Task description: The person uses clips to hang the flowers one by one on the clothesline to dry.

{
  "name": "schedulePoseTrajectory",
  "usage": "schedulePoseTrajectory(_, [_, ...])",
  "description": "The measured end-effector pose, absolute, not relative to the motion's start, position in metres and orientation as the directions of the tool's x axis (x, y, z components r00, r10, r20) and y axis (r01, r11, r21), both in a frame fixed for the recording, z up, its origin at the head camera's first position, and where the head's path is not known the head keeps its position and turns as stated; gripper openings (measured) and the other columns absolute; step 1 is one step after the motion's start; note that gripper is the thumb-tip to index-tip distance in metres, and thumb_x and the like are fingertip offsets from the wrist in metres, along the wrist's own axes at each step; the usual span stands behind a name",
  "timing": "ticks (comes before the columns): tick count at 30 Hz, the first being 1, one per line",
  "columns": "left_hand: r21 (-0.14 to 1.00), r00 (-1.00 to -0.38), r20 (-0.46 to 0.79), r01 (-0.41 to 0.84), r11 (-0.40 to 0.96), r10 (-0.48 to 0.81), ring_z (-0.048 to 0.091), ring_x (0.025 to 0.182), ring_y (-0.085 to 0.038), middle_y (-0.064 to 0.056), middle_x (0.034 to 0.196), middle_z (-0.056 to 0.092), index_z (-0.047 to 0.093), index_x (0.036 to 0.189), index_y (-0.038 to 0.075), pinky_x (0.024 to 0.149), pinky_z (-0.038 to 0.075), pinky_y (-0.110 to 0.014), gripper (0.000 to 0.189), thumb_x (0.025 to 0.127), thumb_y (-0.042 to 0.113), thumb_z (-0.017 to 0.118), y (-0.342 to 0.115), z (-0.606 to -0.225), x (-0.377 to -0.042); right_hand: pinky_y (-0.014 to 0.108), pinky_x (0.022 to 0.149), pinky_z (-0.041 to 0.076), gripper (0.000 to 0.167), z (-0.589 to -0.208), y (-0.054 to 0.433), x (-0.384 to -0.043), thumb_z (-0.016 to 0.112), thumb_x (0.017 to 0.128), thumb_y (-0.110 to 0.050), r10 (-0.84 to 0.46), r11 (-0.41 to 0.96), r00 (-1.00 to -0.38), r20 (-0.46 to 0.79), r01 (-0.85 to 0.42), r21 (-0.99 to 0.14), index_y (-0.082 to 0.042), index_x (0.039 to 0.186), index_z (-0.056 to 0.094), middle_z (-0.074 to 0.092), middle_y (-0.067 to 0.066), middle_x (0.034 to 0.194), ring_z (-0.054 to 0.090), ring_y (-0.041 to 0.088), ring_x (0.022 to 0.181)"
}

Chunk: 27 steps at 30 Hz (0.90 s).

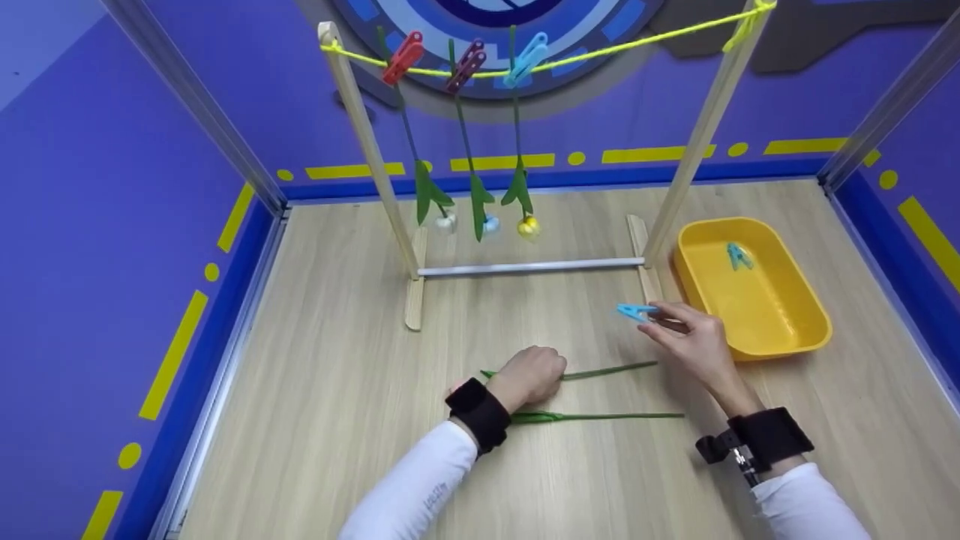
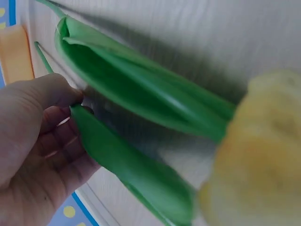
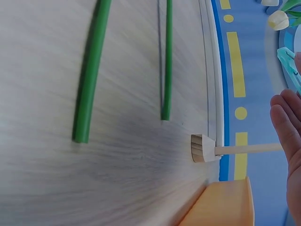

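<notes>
My left hand (image 1: 531, 373) pinches the green stem (image 1: 611, 370) of an artificial tulip low over the table, just by its leaf (image 2: 136, 174). The flower of that tulip is mostly hidden behind the wrist strap. Nearer to me lies a second tulip, its stem (image 1: 626, 415) pointing right; a blurred yellow bloom (image 2: 263, 155) fills the right side of the left wrist view. Between thumb and fingertips, my right hand (image 1: 697, 341) holds a light blue clothespin (image 1: 634, 311), left of the yellow bin. In the right wrist view this clothespin (image 3: 288, 63) shows only partly.
A wooden frame (image 1: 705, 139) carries a yellow string (image 1: 637, 46). Three tulips hang head down from it by red (image 1: 403, 58), dark red (image 1: 466, 67) and light blue clothespins (image 1: 527, 60). The yellow bin (image 1: 814, 337) at right contains a teal clothespin (image 1: 739, 256). Purple walls (image 1: 112, 225) enclose the table.
</notes>
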<state>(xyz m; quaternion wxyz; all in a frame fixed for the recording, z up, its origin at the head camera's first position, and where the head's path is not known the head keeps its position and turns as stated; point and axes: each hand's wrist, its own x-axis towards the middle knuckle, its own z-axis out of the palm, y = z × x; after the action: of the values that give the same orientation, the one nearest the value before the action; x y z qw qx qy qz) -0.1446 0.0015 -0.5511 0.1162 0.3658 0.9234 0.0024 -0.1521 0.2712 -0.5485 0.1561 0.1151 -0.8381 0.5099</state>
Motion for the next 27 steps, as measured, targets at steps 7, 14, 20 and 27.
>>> schedulePoseTrajectory(7, [0.136, -0.707, -0.217, 0.661, 0.738, 0.673, 0.067, 0.096, -0.018, -0.004, 0.102, 0.068, 0.069, 0.103, 0.011, 0.084, 0.054, -0.027, 0.016, 0.098, 0.015, 0.054, -0.008, -0.550, -0.146, 0.014, 0.077, 0.055, 0.033, -0.547, 0.272, -0.152, 0.082, 0.077, -0.001, -0.022, 0.453, -0.923, 0.385, -0.353, -0.819, 0.003, 0.109, 0.073, 0.074, 0.019, 0.100, 0.069, -0.001, 0.090])
schedulePoseTrajectory(14, [0.221, -0.736, -0.208, 0.605, 0.765, 0.644, 0.067, 0.091, -0.017, -0.001, 0.097, 0.069, 0.063, 0.105, 0.014, 0.081, 0.054, -0.031, 0.016, 0.101, 0.021, 0.050, -0.016, -0.551, -0.150, 0.011, 0.076, 0.054, 0.034, -0.545, 0.273, -0.152, 0.082, 0.076, 0.001, 0.009, 0.449, -0.918, 0.396, -0.351, -0.822, 0.004, 0.109, 0.073, 0.074, 0.021, 0.101, 0.068, -0.006, 0.089])
schedulePoseTrajectory(20, [0.263, -0.738, -0.144, 0.614, 0.744, 0.660, 0.066, 0.077, -0.018, 0.000, 0.089, 0.072, 0.058, 0.107, 0.015, 0.068, 0.052, -0.032, 0.014, 0.103, 0.021, 0.045, -0.024, -0.551, -0.152, 0.008, 0.075, 0.053, 0.036, -0.545, 0.275, -0.154, 0.082, 0.074, 0.005, 0.031, 0.447, -0.920, 0.391, -0.337, -0.829, 0.005, 0.109, 0.073, 0.074, 0.022, 0.101, 0.067, -0.006, 0.088])
schedulePoseTrajectory(27, [0.323, -0.750, -0.094, 0.599, 0.733, 0.655, 0.049, 0.061, -0.013, 0.004, 0.068, 0.054, 0.055, 0.099, 0.016, 0.057, 0.038, -0.025, 0.019, 0.105, 0.027, 0.041, -0.034, -0.552, -0.154, 0.008, 0.076, 0.053, 0.034, -0.543, 0.277, -0.155, 0.080, 0.076, 0.006, 0.040, 0.443, -0.919, 0.392, -0.336, -0.831, 0.006, 0.110, 0.072, 0.073, 0.024, 0.103, 0.067, -0.006, 0.089])
